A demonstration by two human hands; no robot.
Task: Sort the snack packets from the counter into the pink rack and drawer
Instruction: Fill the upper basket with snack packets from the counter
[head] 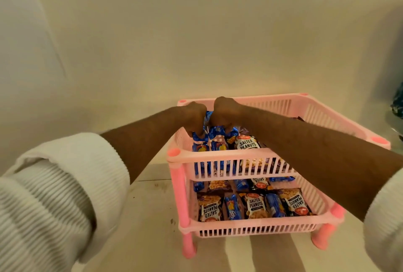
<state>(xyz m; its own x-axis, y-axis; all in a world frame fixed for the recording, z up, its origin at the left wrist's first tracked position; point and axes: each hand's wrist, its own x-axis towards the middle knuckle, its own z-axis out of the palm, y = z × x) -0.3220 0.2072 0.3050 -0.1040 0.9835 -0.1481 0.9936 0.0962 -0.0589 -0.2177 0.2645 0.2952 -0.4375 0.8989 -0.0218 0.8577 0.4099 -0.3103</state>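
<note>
Both arms reach forward over a two-tier pink plastic rack with slatted sides (pixel 239 166) that stands on a pale surface (pixel 150 217) against a cream wall (pixel 196 31). The left hand (pixel 194 119) and the right hand (pixel 226 112) meet side by side over the back left corner of the top tier, fingers curled downward. Each grip is clamped on shiny blue snack packets (pixel 214 133), which stand bunched upright between and under the two hands. White ribbed sleeves (pixel 54 195) are pushed up on both forearms.

Just right of the blue packets in the top tier sits a dark packet printed "Salted Peanuts" (pixel 247 143), upright and touching them. More blue packets show through the front slats of that tier. The lower tier (pixel 250 226) holds a row of peanut packets (pixel 254 205) and blue packets laid flat, alternating, with another row behind them. The right forearm crosses above the rack's right side.
</note>
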